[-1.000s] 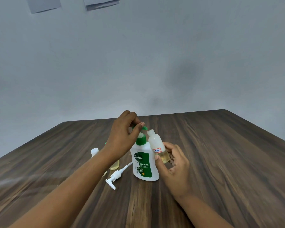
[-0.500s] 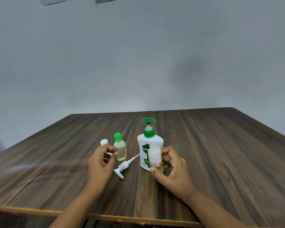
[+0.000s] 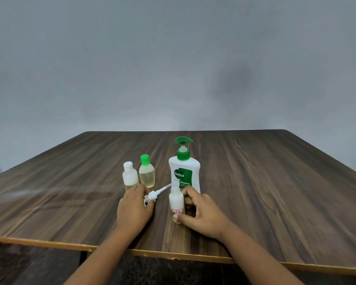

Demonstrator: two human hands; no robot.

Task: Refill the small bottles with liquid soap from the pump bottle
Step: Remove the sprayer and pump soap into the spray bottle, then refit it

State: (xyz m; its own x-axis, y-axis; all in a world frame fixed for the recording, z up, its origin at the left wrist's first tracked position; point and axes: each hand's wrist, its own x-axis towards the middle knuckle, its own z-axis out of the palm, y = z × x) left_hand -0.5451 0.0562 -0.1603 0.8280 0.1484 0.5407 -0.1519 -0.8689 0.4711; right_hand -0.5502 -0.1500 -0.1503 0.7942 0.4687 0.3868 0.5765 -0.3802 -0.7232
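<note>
Head view: near the front edge of the bench point(image 3: 275, 192) the right hand point(image 3: 201, 212) grips the uncapped small bottle point(image 3: 176, 200), its sticker reading roughly "17D", just before the "Dettol Original" pump bottle point(image 3: 185, 173), while the left hand point(image 3: 134, 208) curls round the loose sprayer top point(image 3: 154, 194), which should thread on straight with the bottle held upright.

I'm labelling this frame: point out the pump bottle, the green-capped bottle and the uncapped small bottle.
pump bottle point(image 3: 184, 176), head view, green label.
green-capped bottle point(image 3: 146, 174), head view, clear body.
uncapped small bottle point(image 3: 176, 200), head view, upper body.
</note>
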